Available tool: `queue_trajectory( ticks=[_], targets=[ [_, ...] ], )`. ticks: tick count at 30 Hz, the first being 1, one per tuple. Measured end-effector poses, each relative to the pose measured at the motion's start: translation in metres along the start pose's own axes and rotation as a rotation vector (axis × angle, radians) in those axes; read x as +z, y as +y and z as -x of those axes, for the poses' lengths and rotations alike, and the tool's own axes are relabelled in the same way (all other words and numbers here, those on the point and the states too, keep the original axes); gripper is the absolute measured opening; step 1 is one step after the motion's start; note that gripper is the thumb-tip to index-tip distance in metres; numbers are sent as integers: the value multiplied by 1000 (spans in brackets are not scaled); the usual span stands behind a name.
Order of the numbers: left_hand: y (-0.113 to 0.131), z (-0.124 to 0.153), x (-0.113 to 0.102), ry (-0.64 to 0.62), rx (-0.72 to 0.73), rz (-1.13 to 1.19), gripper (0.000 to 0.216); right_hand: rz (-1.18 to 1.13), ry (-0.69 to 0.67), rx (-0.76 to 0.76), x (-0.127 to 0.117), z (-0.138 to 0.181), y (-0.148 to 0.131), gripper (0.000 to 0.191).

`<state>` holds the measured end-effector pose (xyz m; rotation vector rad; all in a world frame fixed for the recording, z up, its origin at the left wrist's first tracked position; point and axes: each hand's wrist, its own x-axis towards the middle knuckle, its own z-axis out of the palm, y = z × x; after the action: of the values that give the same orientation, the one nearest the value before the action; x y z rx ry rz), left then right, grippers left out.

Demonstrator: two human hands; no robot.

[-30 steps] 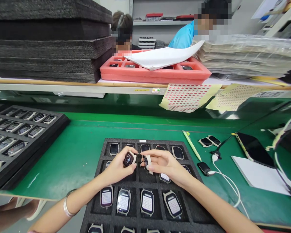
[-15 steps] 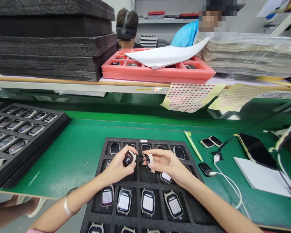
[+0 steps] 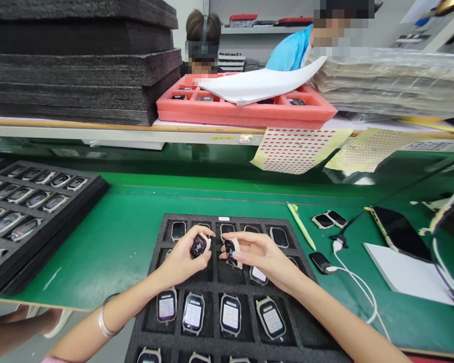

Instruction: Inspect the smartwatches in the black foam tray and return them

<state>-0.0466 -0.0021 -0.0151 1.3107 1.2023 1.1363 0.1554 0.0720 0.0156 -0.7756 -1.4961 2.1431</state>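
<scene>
Between the thumb and fingers of my left hand (image 3: 187,257) is a smartwatch (image 3: 200,245) without a strap, its dark screen lit with a small picture. My right hand (image 3: 263,257) pinches a second smartwatch (image 3: 231,252) by its pale case, its lit screen turned partly to the left. Both hands are above a black foam tray (image 3: 245,295) with square compartments. Several watches lie in it; one watch (image 3: 230,315) in the nearer row shows a white list on its screen. My fingers hide parts of the far rows.
Another foam tray of watches (image 3: 98,194) stands at left. On the green bench at right are a green pen (image 3: 301,227), two watches (image 3: 330,219), a cabled black device (image 3: 320,262) and a phone (image 3: 401,234). A shelf behind carries foam stacks and a red tray (image 3: 245,117). Two people are beyond.
The watch in my right hand has turned so that more of its lit screen faces me. My left hand with its watch has barely shifted.
</scene>
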Motion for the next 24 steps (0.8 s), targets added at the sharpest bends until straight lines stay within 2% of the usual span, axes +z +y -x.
queue_trajectory(
  ticks=[4, 9, 14, 24],
  targets=[
    [-1, -4, 1, -56, -41, 229, 46, -103, -22, 42, -1, -1, -1, 44],
    [1, -5, 3, -42, -75, 434, 42, -240, 24, 81, -3, -3, -1, 43],
    [-3, -3, 3, -51, -101, 480, 39, -248, 77, 71, -1, -4, -1, 43],
    [-7, -3, 2, -67, -105, 483, 40, -103, 149, 26, 2, -3, 1, 47]
  ],
)
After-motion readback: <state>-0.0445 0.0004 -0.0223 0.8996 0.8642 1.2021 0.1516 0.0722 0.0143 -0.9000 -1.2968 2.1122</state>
